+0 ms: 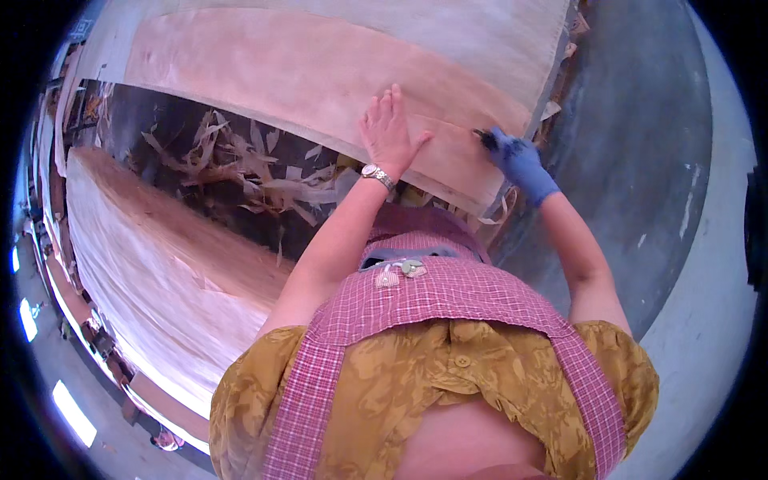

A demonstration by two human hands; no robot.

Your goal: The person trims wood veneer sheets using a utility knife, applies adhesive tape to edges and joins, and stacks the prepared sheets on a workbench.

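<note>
two hands at our reddish sheet (264, 64), which lies along the near edge of the pale stack (488, 36) up to its near right corner. our left hand (390, 138) is released, palm flat on the sheet; we grasp a small dark tool (485, 139) in our gloved right hand (518, 160) near the stack's right edge.
</note>
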